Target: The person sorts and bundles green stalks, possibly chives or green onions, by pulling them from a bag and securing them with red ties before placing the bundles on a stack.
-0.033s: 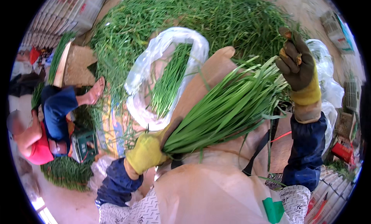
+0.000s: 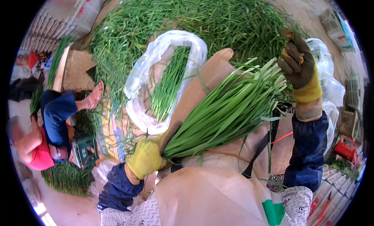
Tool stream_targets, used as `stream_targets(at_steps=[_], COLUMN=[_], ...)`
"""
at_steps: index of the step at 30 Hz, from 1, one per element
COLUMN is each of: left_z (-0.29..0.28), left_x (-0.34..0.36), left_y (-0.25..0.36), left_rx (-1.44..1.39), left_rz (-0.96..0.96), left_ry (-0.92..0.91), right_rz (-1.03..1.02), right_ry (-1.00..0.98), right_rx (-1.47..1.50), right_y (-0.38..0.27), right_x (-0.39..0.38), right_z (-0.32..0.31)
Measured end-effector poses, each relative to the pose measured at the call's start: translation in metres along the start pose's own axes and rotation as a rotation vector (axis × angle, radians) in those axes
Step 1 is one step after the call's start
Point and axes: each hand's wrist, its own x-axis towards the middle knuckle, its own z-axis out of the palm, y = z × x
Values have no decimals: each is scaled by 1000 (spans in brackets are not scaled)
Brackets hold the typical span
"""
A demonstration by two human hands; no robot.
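Note:
A large bundle of long, flat green leaves that look like garlic chives (image 2: 226,109) lies slantwise across my lap, pale stem ends at the upper right. My left hand (image 2: 146,157), in a yellow glove, is closed round the leaf-tip end. Beside the pale ends, my right hand (image 2: 298,64) is raised in a dark-palmed glove with yellow cuff. Its fingers are curled in; whether a small bit is pinched there I cannot make out. Under the bundle runs a long brown board-like piece (image 2: 210,77). Beyond it, an opened clear plastic bag (image 2: 134,76) holds a smaller bunch of chives (image 2: 169,85).
Loose green leaves (image 2: 233,15) form a wide heap on the far side. Another person (image 2: 58,116) sits at the left near a wooden block (image 2: 78,70) and a dark green box (image 2: 85,150). Plastic bags (image 2: 329,79) and crates (image 2: 337,29) stand at the right.
The view has shifted slightly. Both hands stay in nearly the same places, and the bundle lies much as before.

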Motion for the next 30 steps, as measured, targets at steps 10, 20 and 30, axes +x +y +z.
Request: stream_targets(at_steps=[10, 20, 30], left_z=[13, 23, -11], left_x=[4, -4, -3], left_y=[11, 1, 18], left_rx=[204, 256, -706], left_rz=[38, 29, -326], left_ry=[13, 87, 90], right_rz=[-190, 935, -579], right_ry=[1021, 12, 460], right_rx=[-2607, -2167, -2216], right_y=[-123, 39, -25], right_x=[-69, 23, 18], right_z=[-86, 29, -29])
